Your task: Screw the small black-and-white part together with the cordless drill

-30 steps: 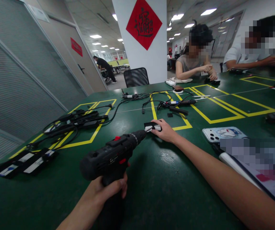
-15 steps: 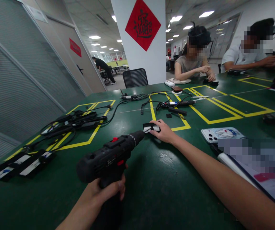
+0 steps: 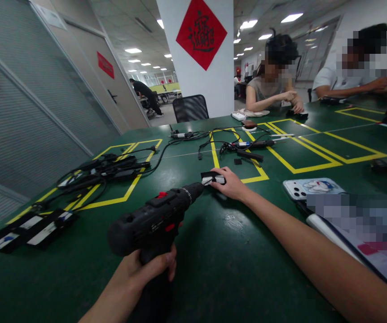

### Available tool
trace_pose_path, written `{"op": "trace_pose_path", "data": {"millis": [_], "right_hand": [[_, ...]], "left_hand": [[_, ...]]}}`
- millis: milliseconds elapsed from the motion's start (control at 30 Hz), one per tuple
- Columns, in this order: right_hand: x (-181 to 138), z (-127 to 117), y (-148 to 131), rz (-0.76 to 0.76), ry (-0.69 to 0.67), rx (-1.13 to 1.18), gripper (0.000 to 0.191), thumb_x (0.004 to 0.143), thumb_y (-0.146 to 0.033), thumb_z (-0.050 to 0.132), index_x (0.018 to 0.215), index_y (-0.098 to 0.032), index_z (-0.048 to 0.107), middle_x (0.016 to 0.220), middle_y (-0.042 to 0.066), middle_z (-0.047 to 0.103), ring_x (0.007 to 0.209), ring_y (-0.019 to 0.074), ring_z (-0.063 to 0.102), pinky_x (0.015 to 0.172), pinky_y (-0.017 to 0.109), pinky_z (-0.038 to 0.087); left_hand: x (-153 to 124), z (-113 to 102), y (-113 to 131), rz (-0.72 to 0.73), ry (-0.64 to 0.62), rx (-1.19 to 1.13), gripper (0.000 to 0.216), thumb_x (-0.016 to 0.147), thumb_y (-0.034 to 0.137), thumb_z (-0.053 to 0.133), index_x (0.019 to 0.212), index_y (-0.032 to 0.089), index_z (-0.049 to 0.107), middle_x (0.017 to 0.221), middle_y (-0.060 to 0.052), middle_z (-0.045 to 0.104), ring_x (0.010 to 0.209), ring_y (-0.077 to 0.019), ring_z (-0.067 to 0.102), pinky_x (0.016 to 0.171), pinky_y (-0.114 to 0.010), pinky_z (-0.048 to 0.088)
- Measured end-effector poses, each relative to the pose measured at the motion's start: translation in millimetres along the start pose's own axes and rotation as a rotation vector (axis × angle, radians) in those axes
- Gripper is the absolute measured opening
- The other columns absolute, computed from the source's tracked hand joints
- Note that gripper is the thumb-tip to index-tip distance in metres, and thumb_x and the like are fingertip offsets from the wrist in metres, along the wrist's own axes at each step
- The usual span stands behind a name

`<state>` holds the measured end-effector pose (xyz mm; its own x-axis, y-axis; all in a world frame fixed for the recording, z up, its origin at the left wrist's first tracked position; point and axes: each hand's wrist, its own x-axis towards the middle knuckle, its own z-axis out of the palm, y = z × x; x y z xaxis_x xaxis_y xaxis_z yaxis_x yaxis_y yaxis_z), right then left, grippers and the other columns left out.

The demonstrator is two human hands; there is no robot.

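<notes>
My left hand (image 3: pixel 149 271) is wrapped round the grip of a black cordless drill (image 3: pixel 153 215) with red buttons. The drill points away from me and to the right, its chuck beside a small black-and-white block (image 3: pixel 213 178). Around that block my right hand (image 3: pixel 226 183) is closed, fingers over its top and right side. A thin bit seems to reach from the chuck to the block's front face; whether it touches I cannot tell. The drill's lower end is dark and hard to make out.
Tangled black cables and adapters (image 3: pixel 112 168) lie on the left, near black-and-white flat pieces (image 3: pixel 33 229). A pen-like electric screwdriver (image 3: pixel 250 145) and small black parts (image 3: pixel 250 156) lie beyond my right hand. A phone (image 3: pixel 311 188) is at right. Two people (image 3: pixel 276 89) sit across the table.
Almost nothing differs. Both hands, the drill and the block keep their places, with only a slight shift of the camera.
</notes>
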<state>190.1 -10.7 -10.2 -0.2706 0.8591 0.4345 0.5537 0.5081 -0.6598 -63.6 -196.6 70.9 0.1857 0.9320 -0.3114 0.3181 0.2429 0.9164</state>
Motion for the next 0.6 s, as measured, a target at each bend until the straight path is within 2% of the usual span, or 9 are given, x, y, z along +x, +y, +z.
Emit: {"op": "trace_pose_path", "data": {"millis": [267, 600], "right_hand": [[0.1, 0.8, -0.3, -0.004, 0.006, -0.001, 0.048, 0.082, -0.035, 0.064, 0.127, -0.022, 0.054, 0.114, 0.008, 0.051, 0.101, 0.0197, 0.056, 0.094, 0.033, 0.042], [-0.4, 1.7, -0.2, -0.001, 0.007, -0.006, 0.048, 0.082, -0.036, 0.064, 0.127, -0.022, 0.054, 0.113, 0.008, 0.051, 0.099, 0.02, 0.057, 0.093, 0.034, 0.043]], "left_hand": [[-1.0, 1.5, 0.5, 0.004, 0.041, -0.025, 0.029, 0.079, 0.043, 0.06, 0.089, 0.016, 0.064, 0.068, -0.002, 0.059, 0.064, -0.0194, 0.054, 0.063, -0.032, 0.044], [-1.6, -0.4, 3.2, 0.011, 0.023, -0.055, 0.03, 0.077, 0.041, 0.064, 0.096, 0.018, 0.065, 0.071, -0.002, 0.061, 0.063, -0.0192, 0.056, 0.062, -0.032, 0.047]]}}
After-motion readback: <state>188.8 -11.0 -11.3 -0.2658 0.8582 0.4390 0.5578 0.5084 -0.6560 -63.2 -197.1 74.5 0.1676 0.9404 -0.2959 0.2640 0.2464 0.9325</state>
